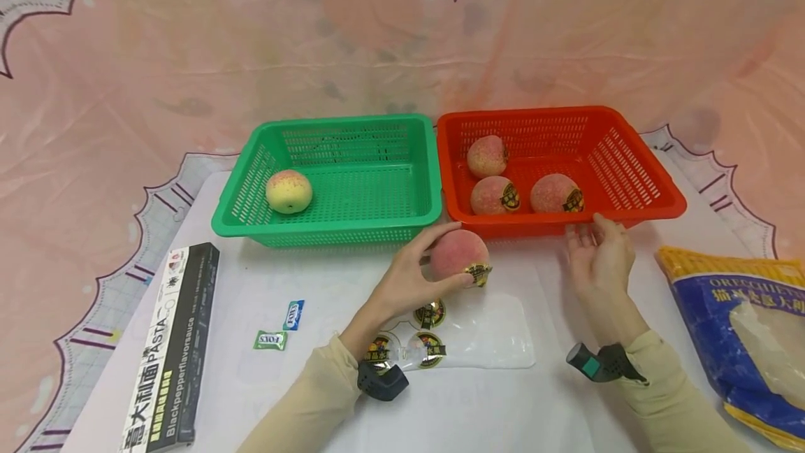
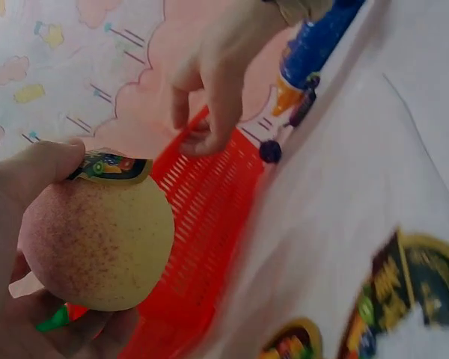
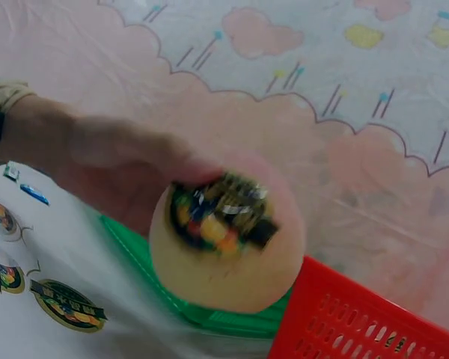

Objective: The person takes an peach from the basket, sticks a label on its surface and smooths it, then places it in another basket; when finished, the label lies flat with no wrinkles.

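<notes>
In the head view my left hand (image 1: pixel 411 275) holds a pink peach (image 1: pixel 460 254) above the table, just in front of the red basket (image 1: pixel 666 212). A black-and-gold round sticker (image 2: pixel 112 166) is on this peach, with my thumb against it in the left wrist view. My right hand (image 1: pixel 600 257) is at the red basket's front rim, its fingers loosely bent and holding nothing; whether it touches the rim I cannot tell. Inside the red basket sit three peaches, two with visible stickers, including the right one (image 1: pixel 553 193). A sheet of round stickers (image 1: pixel 490 334) lies below my left hand.
Left of the red basket stands a green basket (image 1: pixel 339 235) with one yellowish peach (image 1: pixel 288 191). A black-and-white pasta box (image 1: pixel 172 341) and two small wrapped sweets (image 1: pixel 293 314) lie at the left. A blue-and-yellow pasta bag (image 1: pixel 742 334) lies at the right.
</notes>
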The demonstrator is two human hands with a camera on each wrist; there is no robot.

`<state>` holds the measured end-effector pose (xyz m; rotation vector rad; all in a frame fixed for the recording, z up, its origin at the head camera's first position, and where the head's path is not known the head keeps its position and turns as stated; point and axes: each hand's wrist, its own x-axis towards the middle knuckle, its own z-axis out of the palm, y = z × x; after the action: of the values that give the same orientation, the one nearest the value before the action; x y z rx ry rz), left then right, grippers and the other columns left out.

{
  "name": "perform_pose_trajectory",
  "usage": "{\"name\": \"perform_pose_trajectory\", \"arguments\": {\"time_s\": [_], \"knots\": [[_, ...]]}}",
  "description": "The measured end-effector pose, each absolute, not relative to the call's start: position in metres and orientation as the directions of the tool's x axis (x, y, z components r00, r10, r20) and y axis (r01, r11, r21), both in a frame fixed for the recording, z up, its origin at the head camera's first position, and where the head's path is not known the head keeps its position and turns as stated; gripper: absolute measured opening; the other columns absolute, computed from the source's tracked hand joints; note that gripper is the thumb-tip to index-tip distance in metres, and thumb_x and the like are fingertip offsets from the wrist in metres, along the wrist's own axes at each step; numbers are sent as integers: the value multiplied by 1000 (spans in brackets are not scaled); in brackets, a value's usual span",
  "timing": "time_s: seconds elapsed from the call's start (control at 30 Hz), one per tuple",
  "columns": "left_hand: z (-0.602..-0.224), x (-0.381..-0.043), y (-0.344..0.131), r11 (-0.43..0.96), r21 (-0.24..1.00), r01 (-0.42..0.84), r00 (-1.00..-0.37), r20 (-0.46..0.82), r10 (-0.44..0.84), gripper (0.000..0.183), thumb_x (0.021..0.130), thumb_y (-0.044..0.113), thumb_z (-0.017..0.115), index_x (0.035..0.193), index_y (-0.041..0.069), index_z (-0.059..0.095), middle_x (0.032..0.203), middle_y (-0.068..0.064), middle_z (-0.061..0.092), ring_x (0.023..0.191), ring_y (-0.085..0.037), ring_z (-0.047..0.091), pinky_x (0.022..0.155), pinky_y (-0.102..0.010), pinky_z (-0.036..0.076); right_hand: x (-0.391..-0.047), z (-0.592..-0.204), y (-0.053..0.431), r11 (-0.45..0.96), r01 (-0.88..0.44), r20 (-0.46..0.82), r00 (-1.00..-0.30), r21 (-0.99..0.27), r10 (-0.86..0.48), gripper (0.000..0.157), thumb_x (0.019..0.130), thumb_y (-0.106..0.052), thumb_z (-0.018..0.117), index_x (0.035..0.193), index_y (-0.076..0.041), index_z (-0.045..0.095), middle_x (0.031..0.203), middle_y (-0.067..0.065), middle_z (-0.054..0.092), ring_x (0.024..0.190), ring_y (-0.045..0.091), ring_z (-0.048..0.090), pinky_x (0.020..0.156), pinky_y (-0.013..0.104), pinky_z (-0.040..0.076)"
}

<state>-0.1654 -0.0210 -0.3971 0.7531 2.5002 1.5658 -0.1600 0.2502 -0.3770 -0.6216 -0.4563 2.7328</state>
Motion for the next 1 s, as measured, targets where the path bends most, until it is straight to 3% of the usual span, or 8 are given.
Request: {"name": "perform_pose_trajectory", "arguments": {"time_s": [0.2,0.4,0.47,0.8,1.0], "knots": [[-373,-162,-10,280,904,324,-880,180,439,62,71,46,69,125,40,40,117,15,49,102,-5,51,80,-27,48,-165,-379,254,-892,-225,-376,-846,-393,379,55,85,2,52,122,-27,23,117,-3,31,120,14,28,100,27,31],[-330,-163,3,176,950,259,-900,172,400,59,75,28,70,127,27,41,118,0,50,104,-15,54,83,-28,49,-165,-380,253,-891,-249,-356,-850,-379,388,34,83,4,54,108,-12,38,105,1,39,96,18,38,84,28,39],[-319,-166,8,143,963,229,-913,162,373,57,76,27,69,126,25,42,119,-1,48,104,-17,54,81,-28,50,-163,-380,253,-894,-242,-354,-854,-377,381,34,82,3,57,109,-10,42,107,0,42,95,17,39,82,28,40],[-315,-215,51,172,975,142,-963,96,250,61,73,46,67,125,34,40,118,8,48,104,-13,49,73,-24,51,-163,-379,255,-886,-224,-358,-853,-405,380,23,79,3,60,97,-4,46,100,2,43,88,19,40,73,28,42],[-324,-252,84,196,976,94,-982,58,180,68,67,59,65,126,40,36,118,11,45,107,-11,46,74,-26,51,-161,-378,253,-888,-201,-385,-845,-413,370,31,77,-1,63,105,-6,50,106,0,44,98,17,38,80,27,43]]}}
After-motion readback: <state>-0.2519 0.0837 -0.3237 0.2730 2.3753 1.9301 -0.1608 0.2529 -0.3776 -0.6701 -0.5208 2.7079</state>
